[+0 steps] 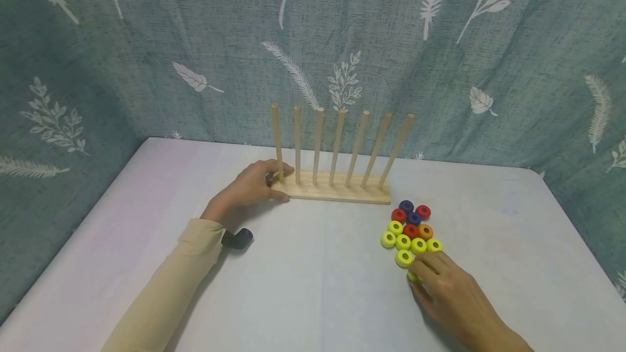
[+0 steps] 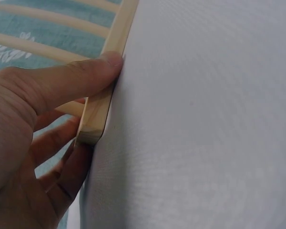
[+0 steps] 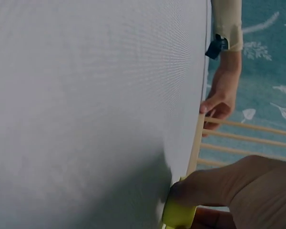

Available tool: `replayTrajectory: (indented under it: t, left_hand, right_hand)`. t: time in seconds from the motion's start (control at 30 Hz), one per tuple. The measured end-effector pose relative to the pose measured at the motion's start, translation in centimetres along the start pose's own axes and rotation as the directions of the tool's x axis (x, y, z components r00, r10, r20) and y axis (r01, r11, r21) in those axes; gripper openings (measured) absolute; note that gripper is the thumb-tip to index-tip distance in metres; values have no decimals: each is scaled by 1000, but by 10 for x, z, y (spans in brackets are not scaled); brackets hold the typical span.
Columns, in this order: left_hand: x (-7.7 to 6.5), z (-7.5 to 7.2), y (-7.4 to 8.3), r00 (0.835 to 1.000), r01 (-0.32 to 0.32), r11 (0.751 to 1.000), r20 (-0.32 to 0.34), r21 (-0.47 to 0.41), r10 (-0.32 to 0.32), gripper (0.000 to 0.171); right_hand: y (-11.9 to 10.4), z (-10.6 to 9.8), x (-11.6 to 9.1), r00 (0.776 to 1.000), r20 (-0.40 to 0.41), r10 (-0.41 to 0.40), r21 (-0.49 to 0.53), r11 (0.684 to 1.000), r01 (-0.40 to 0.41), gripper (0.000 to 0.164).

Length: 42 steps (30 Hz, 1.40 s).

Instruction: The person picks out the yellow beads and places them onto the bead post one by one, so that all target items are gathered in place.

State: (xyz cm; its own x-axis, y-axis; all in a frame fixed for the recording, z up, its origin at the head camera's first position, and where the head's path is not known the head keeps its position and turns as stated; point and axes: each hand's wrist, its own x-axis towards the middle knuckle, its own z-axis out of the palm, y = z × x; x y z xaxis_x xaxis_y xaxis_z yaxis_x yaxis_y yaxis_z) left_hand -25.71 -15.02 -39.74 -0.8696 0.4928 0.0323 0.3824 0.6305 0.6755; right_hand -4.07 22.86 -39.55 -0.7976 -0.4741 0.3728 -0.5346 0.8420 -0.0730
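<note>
A pale wooden base with several upright pegs (image 1: pixel 337 193) stands toward the back of the table. My left hand (image 1: pixel 254 181) grips its left end, thumb on the front edge and fingers behind, as the left wrist view shows with the thumb (image 2: pixel 81 78) on the wood. My right hand (image 1: pixel 447 289) pinches a yellow ring (image 3: pixel 178 212) between thumb and fingers, low over the table at the near end of a cluster of rings. In the head view the fingers cover most of that ring. Nearest to it lies another yellow ring (image 1: pixel 404 258). All the pegs are bare.
Beyond the right hand lie more yellow rings (image 1: pixel 403 242), red rings (image 1: pixel 398 215), dark blue rings (image 1: pixel 406 207) and an orange ring (image 1: pixel 426 231). A white cloth (image 1: pixel 303 287) covers the table. Behind it hangs a teal leaf-patterned curtain (image 1: pixel 235 26).
</note>
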Motion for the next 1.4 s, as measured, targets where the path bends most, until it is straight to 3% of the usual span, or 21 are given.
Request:
replayTrajectory:
  t: [0.27, 0.73, 1.03, 1.4]
  left_hand:
    - [1, 1, -4, 1000, -11, 1000, -7, 0, 11, 64]
    - [0, 3, -9, 1000, -15, 1000, -5, 7, 15, 62]
    - [1, 2, -12, 1000, -25, 1000, -12, 4, 25, 61]
    - [0, 3, -15, 998, -67, 997, -13, -32, 66, 59]
  right_hand:
    - [-1, 1, 1, 998, 46, 48, 18, 999, -49, 32]
    - [-2, -3, -5, 999, 28, 43, 67, 997, -45, 33]
    - [-7, -20, 3, 999, -28, 25, 33, 999, -24, 36]
    - [-5, -30, 11, 993, -119, -19, 60, 998, 27, 38]
